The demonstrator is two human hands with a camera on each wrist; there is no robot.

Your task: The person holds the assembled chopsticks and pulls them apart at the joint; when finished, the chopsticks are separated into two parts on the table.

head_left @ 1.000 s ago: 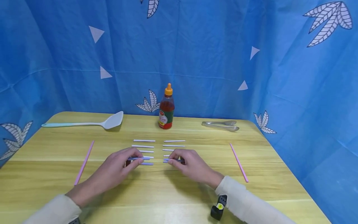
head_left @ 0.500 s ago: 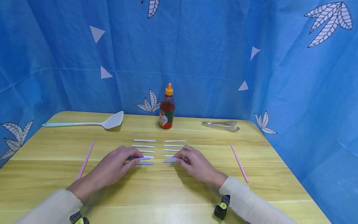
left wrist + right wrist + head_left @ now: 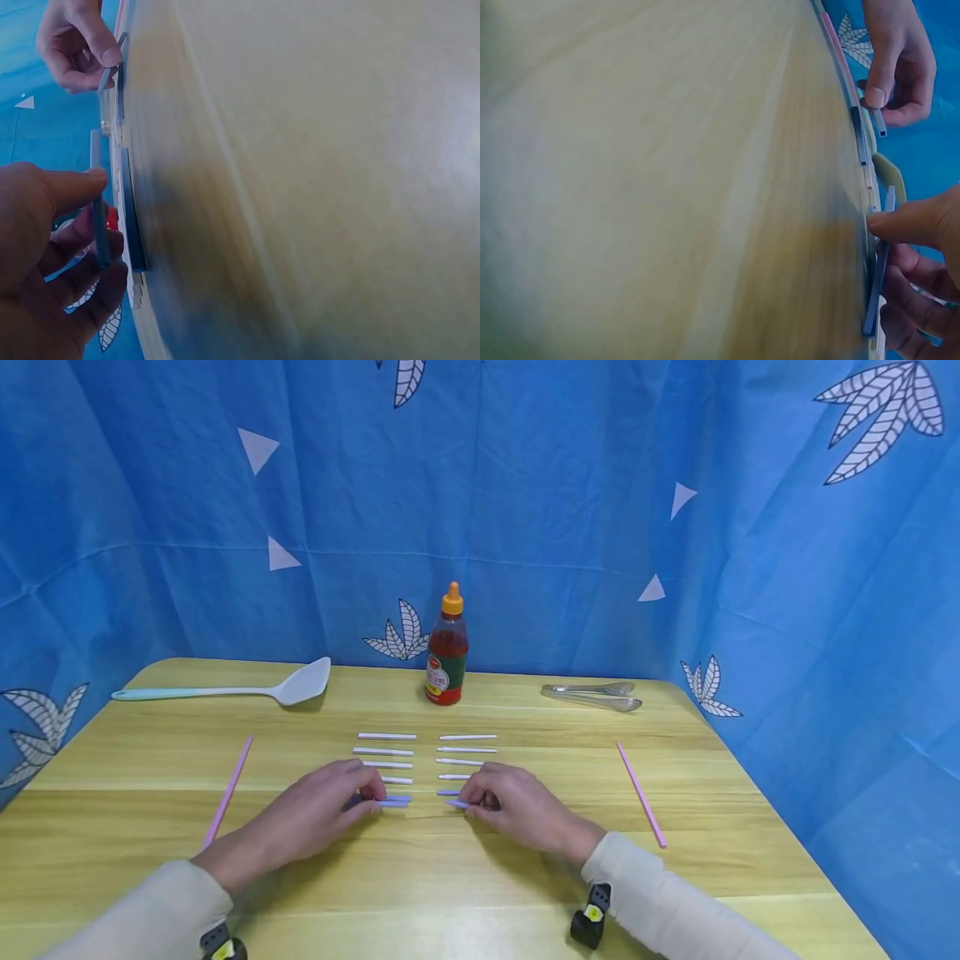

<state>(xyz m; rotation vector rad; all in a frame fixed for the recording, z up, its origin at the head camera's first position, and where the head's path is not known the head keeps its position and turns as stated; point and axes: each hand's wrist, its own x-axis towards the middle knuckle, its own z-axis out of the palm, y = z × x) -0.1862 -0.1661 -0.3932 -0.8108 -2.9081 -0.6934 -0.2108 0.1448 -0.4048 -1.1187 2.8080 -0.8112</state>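
Observation:
My left hand (image 3: 326,806) pinches a short blue-violet stick (image 3: 100,225) between thumb and fingers. Just behind it in the head view, a matching blue-violet stick (image 3: 133,217) lies on the table. On the other side, my right hand (image 3: 517,806) pinches a second short blue-violet stick (image 3: 880,277), which has a narrower tip and slants slightly. Another such stick (image 3: 447,792) lies just behind that one, partly covered by the fingers. Farther back, short white sticks lie in two columns, a left one (image 3: 384,751) and a right one (image 3: 467,749); the hands hide parts of the nearer ones.
Long pink sticks lie at the left (image 3: 228,789) and right (image 3: 641,793). Along the back are a white spatula (image 3: 303,685) with a pale green handle, a red sauce bottle (image 3: 447,668) and metal tongs (image 3: 592,696). A blue patterned cloth (image 3: 525,510) hangs behind the wooden table (image 3: 420,893).
Both hands have come slightly nearer the person, bringing their blue-violet sticks from over the lying ones to the near side of them. The right hand has also shifted slightly rightward.

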